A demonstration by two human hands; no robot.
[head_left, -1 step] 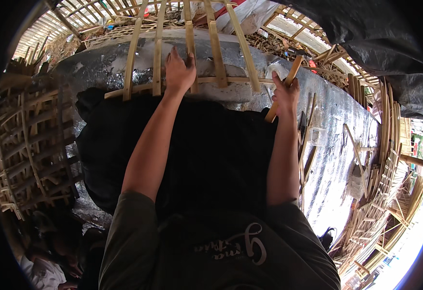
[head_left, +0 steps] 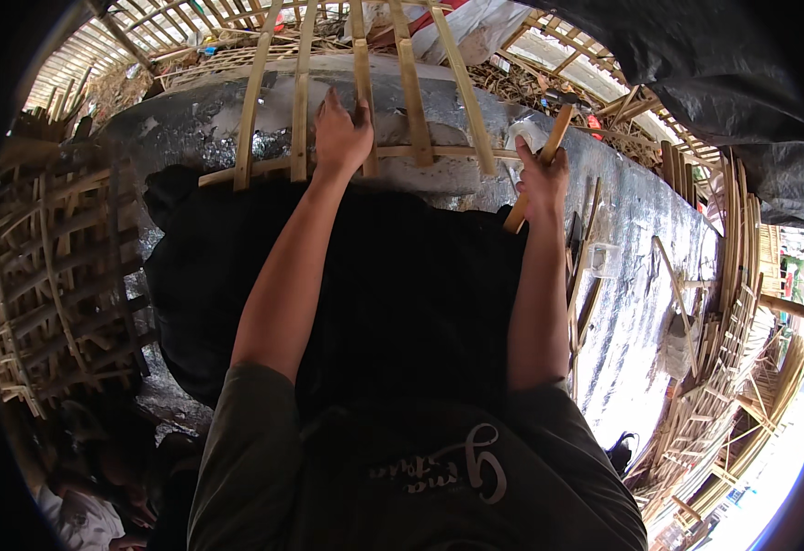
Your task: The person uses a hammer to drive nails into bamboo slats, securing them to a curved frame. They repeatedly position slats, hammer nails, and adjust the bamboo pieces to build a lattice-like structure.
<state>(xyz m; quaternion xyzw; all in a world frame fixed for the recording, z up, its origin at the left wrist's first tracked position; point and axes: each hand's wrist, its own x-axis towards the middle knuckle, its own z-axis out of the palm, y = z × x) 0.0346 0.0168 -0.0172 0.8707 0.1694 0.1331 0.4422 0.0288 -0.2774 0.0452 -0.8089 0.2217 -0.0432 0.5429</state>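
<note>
In front of me lies a frame of flat bamboo slats point(head_left: 413, 110), several running away from me and joined by a thin cross strip point(head_left: 273, 165) near my body. My left hand point(head_left: 342, 140) rests on it between two middle slats, fingers stretched forward and apart, the thumb side against a slat. It seems to hold nothing. Wrapped in my right hand point(head_left: 543, 182) is a hammer with a pale wooden handle point(head_left: 557, 133), tilted up to the right; its dark head point(head_left: 560, 95) shows at the far end. The hand is just right of the frame's last slat.
Beneath the frame spreads a worn silver-grey sheet point(head_left: 641, 275). A black cloth point(head_left: 402, 275) covers my lap. Woven bamboo lattices point(head_left: 62, 275) stand at the left, and more bamboo panels point(head_left: 733, 367) at the right. A dark tarp point(head_left: 724, 73) hangs upper right. Another person's white garment point(head_left: 80, 519) shows lower left.
</note>
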